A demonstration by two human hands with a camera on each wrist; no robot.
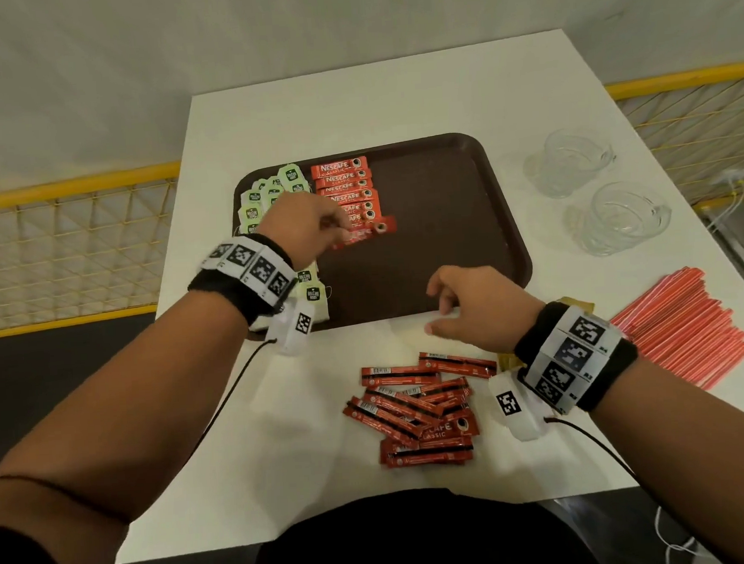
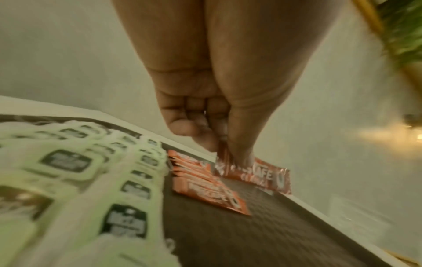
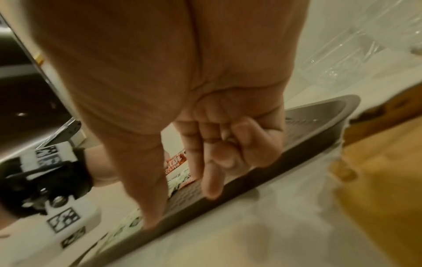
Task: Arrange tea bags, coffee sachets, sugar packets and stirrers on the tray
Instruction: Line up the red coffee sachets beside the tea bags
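Observation:
A dark brown tray lies on the white table. Green tea bags fill its left side, beside a column of red coffee sachets. My left hand pinches one red coffee sachet by its left end, just above the tray at the foot of that column; the left wrist view shows the pinch on the sachet. My right hand hovers over the tray's near edge, fingers loosely curled, holding nothing. A loose pile of coffee sachets lies on the table near me.
Two clear glass cups stand right of the tray. A heap of red stirrers lies at the table's right edge. Brown packets peek out under my right wrist. A yellow railing runs behind the table.

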